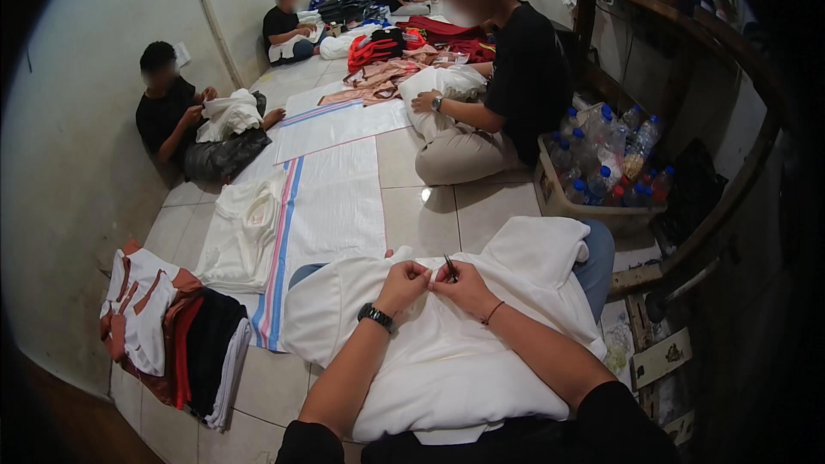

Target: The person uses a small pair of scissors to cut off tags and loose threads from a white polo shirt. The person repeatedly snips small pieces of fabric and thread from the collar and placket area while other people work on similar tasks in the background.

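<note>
A white garment (445, 361) is spread across my lap and knees, loosely bunched. My left hand (403, 287), with a dark watch at its wrist, pinches the fabric near the garment's far edge. Right beside it, my right hand (467, 290) meets the left at the fingertips. Small dark thread snips (451, 267) sit in the right hand with the tip pointing up and away. Whatever thread or bit of cloth lies between the fingertips is too small to make out.
Folded white garments (245, 232) lie on a striped woven plastic sheet (335, 206) ahead on the left. A stack of coloured folded clothes (180, 328) stands nearer. A bin (599, 216) of plastic bottles stands at right. A person (528, 71) sits close ahead; others sit farther back.
</note>
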Available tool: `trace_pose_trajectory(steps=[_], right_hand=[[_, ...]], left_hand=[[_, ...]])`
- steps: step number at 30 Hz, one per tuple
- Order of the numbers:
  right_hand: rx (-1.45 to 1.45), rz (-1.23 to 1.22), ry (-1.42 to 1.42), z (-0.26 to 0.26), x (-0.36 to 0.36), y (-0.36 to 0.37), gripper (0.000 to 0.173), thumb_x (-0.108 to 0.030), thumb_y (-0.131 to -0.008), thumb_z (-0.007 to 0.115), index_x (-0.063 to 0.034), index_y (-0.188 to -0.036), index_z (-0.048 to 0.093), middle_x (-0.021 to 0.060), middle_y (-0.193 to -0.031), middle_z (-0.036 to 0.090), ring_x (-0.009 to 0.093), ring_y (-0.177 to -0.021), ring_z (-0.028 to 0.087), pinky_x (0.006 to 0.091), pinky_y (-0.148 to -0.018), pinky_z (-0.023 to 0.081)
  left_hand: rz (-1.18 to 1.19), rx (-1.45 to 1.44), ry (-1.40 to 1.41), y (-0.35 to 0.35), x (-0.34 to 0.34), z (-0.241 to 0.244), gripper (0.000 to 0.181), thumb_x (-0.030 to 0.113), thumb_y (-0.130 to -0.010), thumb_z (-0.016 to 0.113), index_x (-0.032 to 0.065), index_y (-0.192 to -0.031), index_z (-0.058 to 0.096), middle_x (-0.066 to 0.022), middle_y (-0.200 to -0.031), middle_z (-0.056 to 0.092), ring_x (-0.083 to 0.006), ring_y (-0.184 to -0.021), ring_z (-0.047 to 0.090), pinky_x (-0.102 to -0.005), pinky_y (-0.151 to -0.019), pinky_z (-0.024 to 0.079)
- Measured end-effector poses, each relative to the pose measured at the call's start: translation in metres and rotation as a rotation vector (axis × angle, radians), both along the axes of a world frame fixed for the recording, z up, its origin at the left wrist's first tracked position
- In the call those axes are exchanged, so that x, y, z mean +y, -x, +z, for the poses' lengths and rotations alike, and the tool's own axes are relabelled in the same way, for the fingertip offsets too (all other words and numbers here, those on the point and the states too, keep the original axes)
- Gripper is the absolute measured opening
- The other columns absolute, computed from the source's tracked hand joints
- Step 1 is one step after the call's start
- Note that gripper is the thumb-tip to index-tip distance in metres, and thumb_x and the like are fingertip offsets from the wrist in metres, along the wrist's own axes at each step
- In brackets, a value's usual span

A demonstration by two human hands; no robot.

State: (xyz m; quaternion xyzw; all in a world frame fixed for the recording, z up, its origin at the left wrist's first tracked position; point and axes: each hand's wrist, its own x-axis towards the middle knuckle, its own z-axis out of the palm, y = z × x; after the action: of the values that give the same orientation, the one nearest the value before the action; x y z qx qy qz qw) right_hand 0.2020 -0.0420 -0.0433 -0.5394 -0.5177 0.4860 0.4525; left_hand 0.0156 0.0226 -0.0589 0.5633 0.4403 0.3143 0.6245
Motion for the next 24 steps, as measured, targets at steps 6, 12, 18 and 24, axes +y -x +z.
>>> trace_pose_trajectory(steps=[6,12,18,24], right_hand=[[0.050,0.051,0.032,0.006,-0.002,-0.003,0.024,-0.019,-0.092,0.088,-0.0062,-0.091,0.068,-0.0031,-0.084,0.064,0.006,-0.076,0.055,0.0248,-0.068,0.047],[0.237,0.051,0.258,0.011,-0.002,-0.010,0.023,-0.026,-0.101,0.081,-0.0050,-0.097,0.073,-0.0017,-0.086,0.066,0.007,-0.077,0.057,0.0264,-0.067,0.047],[0.127,0.035,0.052,-0.002,-0.001,-0.011,0.030,-0.029,-0.105,0.075,-0.0010,-0.095,0.074,0.0014,-0.083,0.070,0.011,-0.075,0.062,0.0291,-0.070,0.050],[-0.365,0.089,-0.050,0.056,-0.026,-0.015,0.038,-0.033,-0.111,0.065,0.0006,-0.095,0.074,0.0067,-0.081,0.070,0.014,-0.073,0.063,0.0332,-0.069,0.052]], left_hand=[[0.007,0.051,-0.019,0.001,0.002,0.002,0.016,0.014,-0.105,0.074,0.0007,-0.110,0.067,0.0006,-0.088,0.066,-0.0047,-0.071,0.059,-0.0208,-0.062,0.047],[-0.055,-0.017,0.036,0.000,-0.003,0.012,0.022,0.013,-0.106,0.072,0.0017,-0.123,0.065,0.0025,-0.090,0.064,-0.0040,-0.073,0.056,-0.0207,-0.062,0.045],[-0.173,-0.016,-0.067,0.001,-0.001,0.000,0.033,0.012,-0.107,0.068,-0.0045,-0.135,0.063,-0.0024,-0.101,0.073,-0.0114,-0.084,0.066,-0.0281,-0.074,0.053],[-0.381,0.614,-0.330,-0.003,-0.020,0.064,0.032,0.020,-0.106,0.067,-0.0027,-0.127,0.071,-0.0186,-0.105,0.079,-0.0268,-0.094,0.075,-0.0378,-0.084,0.057]])
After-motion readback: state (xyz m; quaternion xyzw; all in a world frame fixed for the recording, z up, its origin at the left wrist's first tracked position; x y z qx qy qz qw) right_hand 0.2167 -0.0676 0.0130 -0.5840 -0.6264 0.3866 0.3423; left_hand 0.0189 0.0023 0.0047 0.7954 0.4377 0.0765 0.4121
